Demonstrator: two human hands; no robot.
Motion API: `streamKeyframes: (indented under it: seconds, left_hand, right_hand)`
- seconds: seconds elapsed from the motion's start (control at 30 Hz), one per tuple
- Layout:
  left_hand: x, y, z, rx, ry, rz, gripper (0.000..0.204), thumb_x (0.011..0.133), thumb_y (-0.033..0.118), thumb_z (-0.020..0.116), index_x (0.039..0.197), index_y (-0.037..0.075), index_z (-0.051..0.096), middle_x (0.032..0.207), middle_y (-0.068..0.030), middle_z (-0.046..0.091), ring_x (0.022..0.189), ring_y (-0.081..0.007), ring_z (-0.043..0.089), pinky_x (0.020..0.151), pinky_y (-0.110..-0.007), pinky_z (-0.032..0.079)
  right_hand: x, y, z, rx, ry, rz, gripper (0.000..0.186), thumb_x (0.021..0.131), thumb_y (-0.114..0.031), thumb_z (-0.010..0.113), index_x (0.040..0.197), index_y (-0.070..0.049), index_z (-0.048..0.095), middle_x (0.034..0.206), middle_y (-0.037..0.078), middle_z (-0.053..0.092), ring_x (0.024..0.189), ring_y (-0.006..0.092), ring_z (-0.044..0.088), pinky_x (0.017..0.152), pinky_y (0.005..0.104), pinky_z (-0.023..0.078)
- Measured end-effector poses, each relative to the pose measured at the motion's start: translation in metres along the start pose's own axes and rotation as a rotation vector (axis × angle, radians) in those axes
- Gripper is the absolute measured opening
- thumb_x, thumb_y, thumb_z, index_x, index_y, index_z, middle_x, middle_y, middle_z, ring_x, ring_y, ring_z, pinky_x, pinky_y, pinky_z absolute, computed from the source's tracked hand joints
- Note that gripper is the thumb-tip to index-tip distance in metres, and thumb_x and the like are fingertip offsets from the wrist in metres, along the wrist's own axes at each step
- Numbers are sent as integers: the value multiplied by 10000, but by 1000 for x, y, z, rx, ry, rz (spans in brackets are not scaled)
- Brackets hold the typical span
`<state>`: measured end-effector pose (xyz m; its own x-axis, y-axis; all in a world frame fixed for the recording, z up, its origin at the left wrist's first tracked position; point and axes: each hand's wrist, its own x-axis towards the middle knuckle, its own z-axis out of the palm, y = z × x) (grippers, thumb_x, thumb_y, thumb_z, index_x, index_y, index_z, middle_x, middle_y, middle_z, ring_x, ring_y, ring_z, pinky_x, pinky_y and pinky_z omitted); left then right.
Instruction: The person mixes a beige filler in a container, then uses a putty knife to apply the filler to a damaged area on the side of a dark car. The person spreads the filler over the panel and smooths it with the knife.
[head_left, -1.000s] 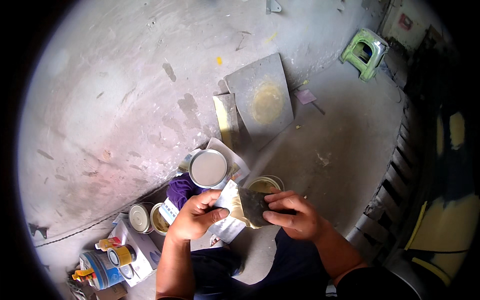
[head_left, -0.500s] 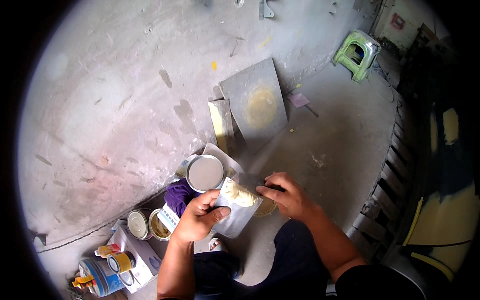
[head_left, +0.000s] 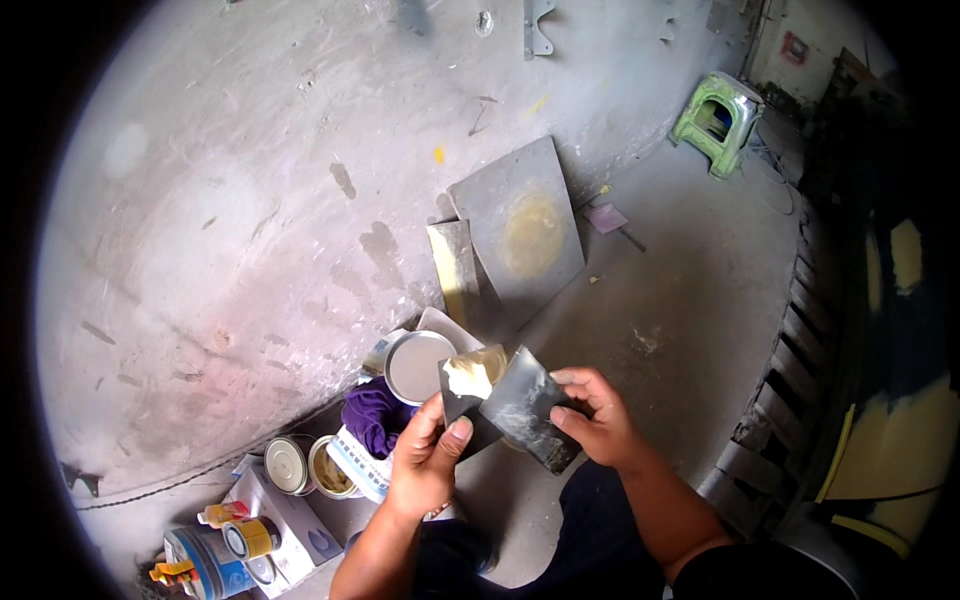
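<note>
My left hand [head_left: 430, 460] is closed on a flat dark scraper [head_left: 460, 410] with a thick cream-coloured smear [head_left: 468, 375] near its top. My right hand [head_left: 602, 418] grips a second dark, rectangular scraper [head_left: 525, 405], dusted pale, which overlaps the first one's right side. Just behind them a round grey lid [head_left: 415, 365] sits beside a crumpled purple cloth [head_left: 375, 415]. Two tins, one closed with a pale lid [head_left: 285, 462], the other open with cream contents [head_left: 333, 470], stand left of my left hand.
A grey board [head_left: 510, 200] and a narrow strip [head_left: 450, 265] lean on the wall. A green stool [head_left: 715, 130] stands at upper right. Lower left are a white box [head_left: 295, 530], a blue bucket [head_left: 205, 560] and small cans. A dark-and-yellow panel [head_left: 880, 440] borders the right.
The pale face of the left piece has given way to a dark one with the smear at its top. The right scraper has turned, showing its broad face. The view has shifted slightly.
</note>
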<state>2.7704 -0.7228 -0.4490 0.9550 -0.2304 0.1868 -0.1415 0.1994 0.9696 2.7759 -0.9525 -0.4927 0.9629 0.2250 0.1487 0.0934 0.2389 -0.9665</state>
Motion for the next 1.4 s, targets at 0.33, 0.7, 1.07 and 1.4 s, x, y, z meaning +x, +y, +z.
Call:
streamKeyframes:
  seconds: [0.33, 0.7, 1.07, 1.4]
  left_hand:
    - [0, -9, -13, 675, -166, -19, 382, 875, -47, 563, 1253, 6, 547, 1154, -228, 608, 1045, -324, 615, 891, -303, 460]
    - [8, -7, -35, -57, -167, -274, 306, 916, -23, 555, 1220, -52, 539, 1067, 7, 605, 959, -60, 517, 845, -206, 404]
    - [10, 1, -19, -99, -96, -195, 321, 927, 10, 551, 1243, -42, 530, 1095, -24, 629, 980, -78, 542, 883, -228, 411]
    - [5, -42, 21, -212, 308, 13, 333, 954, -4, 464, 1284, 24, 428, 1226, -106, 568, 1122, -169, 532, 993, -298, 384]
  right_hand:
    - [34, -41, 2, 32, -47, -120, 425, 896, 4, 570, 1301, 28, 445, 1114, 118, 620, 999, 121, 580, 879, 294, 468]
    - [36, -67, 6, -590, -421, -696, 471, 689, 131, 617, 1123, -51, 639, 1163, 95, 606, 1081, 303, 578, 912, 406, 479]
    - [30, -11, -21, -845, -435, -572, 402, 770, 57, 598, 1162, -25, 631, 1172, 121, 617, 1099, 254, 576, 941, 354, 462]
    - [4, -13, 28, 128, 134, 28, 373, 882, -1, 549, 1253, 34, 543, 1162, 78, 607, 1034, 116, 552, 883, 272, 443]
